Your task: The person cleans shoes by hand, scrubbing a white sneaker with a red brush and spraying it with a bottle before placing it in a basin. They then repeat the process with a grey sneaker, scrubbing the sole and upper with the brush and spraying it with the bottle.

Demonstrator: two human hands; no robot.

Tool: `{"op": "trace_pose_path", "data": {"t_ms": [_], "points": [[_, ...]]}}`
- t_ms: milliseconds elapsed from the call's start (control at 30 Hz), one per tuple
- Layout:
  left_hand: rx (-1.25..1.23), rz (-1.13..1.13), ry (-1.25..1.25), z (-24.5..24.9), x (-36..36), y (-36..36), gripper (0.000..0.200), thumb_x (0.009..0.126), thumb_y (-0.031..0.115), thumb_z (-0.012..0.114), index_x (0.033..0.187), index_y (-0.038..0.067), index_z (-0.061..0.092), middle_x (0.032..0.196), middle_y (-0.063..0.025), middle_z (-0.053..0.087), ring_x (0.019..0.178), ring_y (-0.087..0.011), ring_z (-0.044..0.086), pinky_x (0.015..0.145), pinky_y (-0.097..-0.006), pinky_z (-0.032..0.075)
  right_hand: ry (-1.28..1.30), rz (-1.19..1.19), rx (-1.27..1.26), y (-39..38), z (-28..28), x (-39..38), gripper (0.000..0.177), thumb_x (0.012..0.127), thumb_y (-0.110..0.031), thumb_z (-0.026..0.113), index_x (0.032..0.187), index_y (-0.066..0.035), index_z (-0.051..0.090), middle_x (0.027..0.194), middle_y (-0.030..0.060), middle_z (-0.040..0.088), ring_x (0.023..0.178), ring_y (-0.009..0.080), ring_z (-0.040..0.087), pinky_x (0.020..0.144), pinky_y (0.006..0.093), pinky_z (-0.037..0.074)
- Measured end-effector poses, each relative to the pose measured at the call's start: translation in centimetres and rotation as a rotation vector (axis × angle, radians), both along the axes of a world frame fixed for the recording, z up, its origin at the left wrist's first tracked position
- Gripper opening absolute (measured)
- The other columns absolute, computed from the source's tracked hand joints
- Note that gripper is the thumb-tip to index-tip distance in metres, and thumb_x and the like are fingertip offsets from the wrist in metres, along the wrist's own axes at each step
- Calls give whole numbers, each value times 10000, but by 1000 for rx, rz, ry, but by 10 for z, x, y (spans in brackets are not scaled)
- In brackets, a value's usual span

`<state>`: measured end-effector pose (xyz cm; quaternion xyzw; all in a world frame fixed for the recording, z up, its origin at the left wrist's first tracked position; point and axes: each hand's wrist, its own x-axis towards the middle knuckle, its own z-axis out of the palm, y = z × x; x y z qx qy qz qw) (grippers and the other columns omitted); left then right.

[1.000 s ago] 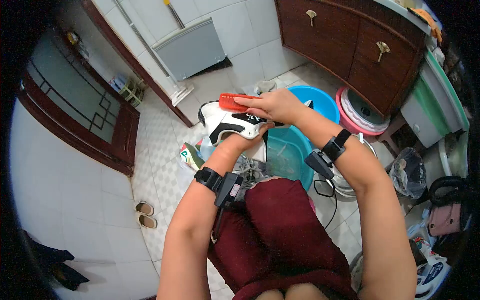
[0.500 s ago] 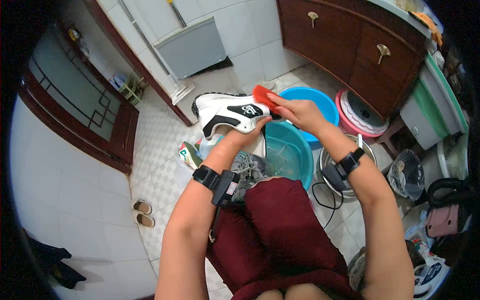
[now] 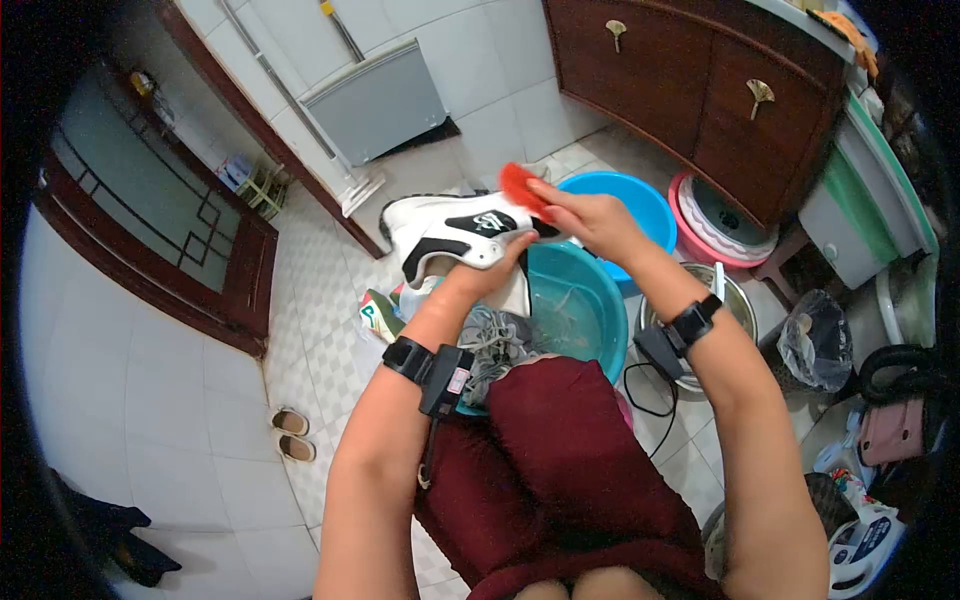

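Note:
A white shoe with black panels is gripped by my left hand, above the teal basin. My right hand is closed around a red brush, whose bristles lie close over the front part of the shoe. Grey shoelaces lie heaped in the basin under my left wrist, and water shows beside them. A green and white shoe rests left of the basin, partly behind my left forearm.
Behind the teal basin stands a blue basin, with a pink basin further right. A metal pot and a bagged trash bin are to my right. A pair of slippers sits on the left floor.
The shoe has tilted slightly, showing less of its sole edge. The brush and my right hand have shifted a little to the left and upward.

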<state>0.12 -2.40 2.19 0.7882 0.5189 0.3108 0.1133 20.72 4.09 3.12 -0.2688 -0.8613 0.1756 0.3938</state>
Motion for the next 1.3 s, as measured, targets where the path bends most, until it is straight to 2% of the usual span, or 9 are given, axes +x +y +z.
{"op": "trace_pose_path", "data": {"t_ms": [67,167,333,600,833,933,1067,1133,1300], "points": [[-61,19,26,10,9,-5,425,926,386,458,1075,25,625,1101,-153,625,1052,-312,559,939,-375,392,-139,2,72,-2,22,-15,391,910,-316,505,1301,-317,488,816,185,641,686,356,613,630,410,494],[-48,15,-182,10,3,2,402,924,362,472,1071,20,624,1055,-146,643,998,-294,587,897,-360,423,37,13,99,13,2,-7,401,906,-322,507,1306,-330,478,780,184,633,676,355,612,629,410,494],[-52,20,-185,16,-4,-1,383,921,352,487,1052,27,641,1016,-129,662,948,-258,614,848,-344,452,83,8,-5,14,-51,40,420,895,-300,536,1311,-296,480,899,155,651,726,333,629,650,370,504],[46,-15,120,6,4,0,345,923,333,492,1050,51,646,1014,-141,653,960,-301,602,852,-378,444,-138,12,90,8,21,-23,397,901,-341,522,1297,-335,489,841,146,652,718,330,627,646,367,500],[-201,61,-285,11,3,-7,385,917,352,506,1084,26,625,1063,-143,645,978,-273,598,881,-341,438,70,-22,-67,12,-55,47,397,905,-327,518,1300,-330,486,843,139,653,728,317,638,648,367,500],[-237,35,-213,8,-1,-1,411,923,376,486,1098,30,620,1091,-142,635,1002,-279,590,894,-342,430,79,-37,-38,5,-40,31,401,903,-331,521,1301,-326,483,839,145,652,732,318,637,640,369,499],[117,-55,159,2,-1,4,368,914,367,508,1026,42,641,962,-125,663,869,-251,616,802,-350,462,-138,-26,99,-6,17,-27,405,892,-345,528,1294,-324,491,853,155,646,721,333,624,616,378,493],[89,-37,23,-3,-3,7,357,914,357,511,1007,38,641,949,-123,663,863,-248,615,793,-352,463,-112,14,88,-1,20,-29,411,891,-333,530,1299,-319,487,861,157,647,712,334,624,614,386,496],[-142,45,-141,8,1,-5,359,914,339,519,1043,25,634,1026,-137,650,957,-285,597,852,-356,446,31,-22,1,10,-52,28,416,901,-304,520,1315,-304,475,886,140,653,736,327,631,634,390,501]]}}
